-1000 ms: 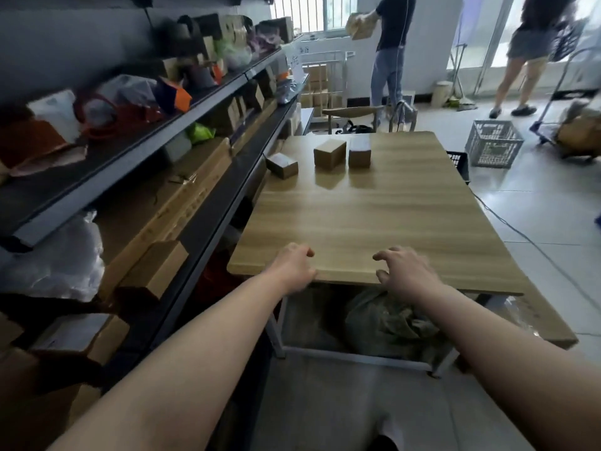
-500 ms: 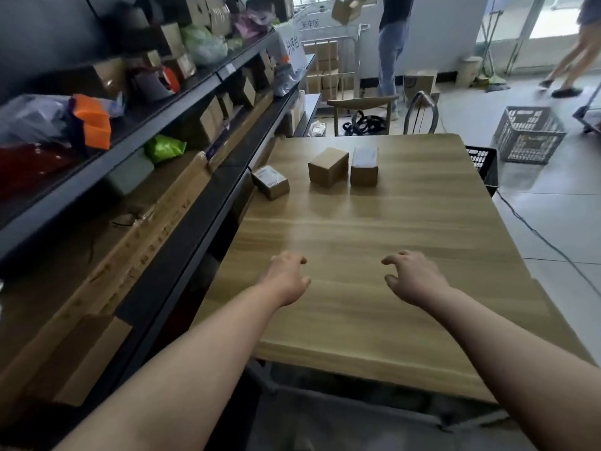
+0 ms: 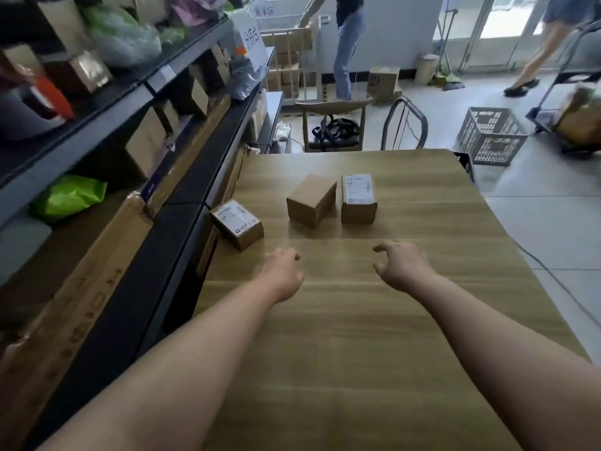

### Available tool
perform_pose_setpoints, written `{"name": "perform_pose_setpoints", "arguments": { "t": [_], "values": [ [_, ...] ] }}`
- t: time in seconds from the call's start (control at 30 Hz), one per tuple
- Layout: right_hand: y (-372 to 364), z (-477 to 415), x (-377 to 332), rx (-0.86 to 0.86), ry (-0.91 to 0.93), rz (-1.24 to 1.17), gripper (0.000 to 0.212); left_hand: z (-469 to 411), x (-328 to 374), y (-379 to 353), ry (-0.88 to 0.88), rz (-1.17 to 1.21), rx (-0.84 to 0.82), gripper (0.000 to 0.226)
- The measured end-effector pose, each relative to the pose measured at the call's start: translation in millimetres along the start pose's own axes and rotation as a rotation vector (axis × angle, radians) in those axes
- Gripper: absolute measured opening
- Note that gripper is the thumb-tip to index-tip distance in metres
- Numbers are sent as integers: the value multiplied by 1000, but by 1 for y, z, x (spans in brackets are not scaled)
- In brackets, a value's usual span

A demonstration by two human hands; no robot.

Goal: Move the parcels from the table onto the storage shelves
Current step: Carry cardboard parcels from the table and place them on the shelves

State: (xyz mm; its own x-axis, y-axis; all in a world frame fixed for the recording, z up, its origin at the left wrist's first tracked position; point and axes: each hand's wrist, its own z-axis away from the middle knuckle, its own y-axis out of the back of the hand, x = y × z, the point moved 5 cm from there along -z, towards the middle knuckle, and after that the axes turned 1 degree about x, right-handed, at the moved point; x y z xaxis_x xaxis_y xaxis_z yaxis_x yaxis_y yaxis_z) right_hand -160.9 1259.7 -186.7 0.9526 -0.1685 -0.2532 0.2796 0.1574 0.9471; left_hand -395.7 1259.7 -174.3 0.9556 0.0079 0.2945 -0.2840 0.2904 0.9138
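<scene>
Three small cardboard parcels lie on the wooden table (image 3: 374,320). A labelled parcel (image 3: 236,222) sits at the table's left edge beside the shelves. A plain brown parcel (image 3: 311,200) stands in the middle, and another labelled parcel (image 3: 358,198) is just right of it. My left hand (image 3: 282,271) hovers over the table a little short of the left parcel, fingers loosely curled and holding nothing. My right hand (image 3: 401,266) hovers to the right, fingers loosely curled, also holding nothing. The black storage shelves (image 3: 182,203) run along the left side.
The shelves hold cardboard boxes, a long flat carton (image 3: 81,288), a green bag (image 3: 70,196) and plastic-wrapped goods. Behind the table stand a wooden chair (image 3: 331,125), a metal cart handle (image 3: 405,125) and a grey crate (image 3: 491,135). Two people stand at the back.
I have moved forward along the table. Both hands left the near table edge and travelled toward the parcels, which now appear closer. They still hold nothing.
</scene>
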Motion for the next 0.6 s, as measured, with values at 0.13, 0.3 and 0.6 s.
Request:
{"name": "perform_pose_setpoints", "arguments": {
  "t": [0.13, 0.3, 0.6],
  "values": [
    [2, -62, -3, 12, 0, 30, 44, -62, 11, 10, -30, -36, 19, 44],
    [-5, -140, -7, 101, 9, -18, 50, -127, 30, 14, -77, 0, 101, 43],
    [-43, -238, -10, 97, -88, -118, 71, -186, 24, -4, -76, -51, 165, 49]
  ]
}}
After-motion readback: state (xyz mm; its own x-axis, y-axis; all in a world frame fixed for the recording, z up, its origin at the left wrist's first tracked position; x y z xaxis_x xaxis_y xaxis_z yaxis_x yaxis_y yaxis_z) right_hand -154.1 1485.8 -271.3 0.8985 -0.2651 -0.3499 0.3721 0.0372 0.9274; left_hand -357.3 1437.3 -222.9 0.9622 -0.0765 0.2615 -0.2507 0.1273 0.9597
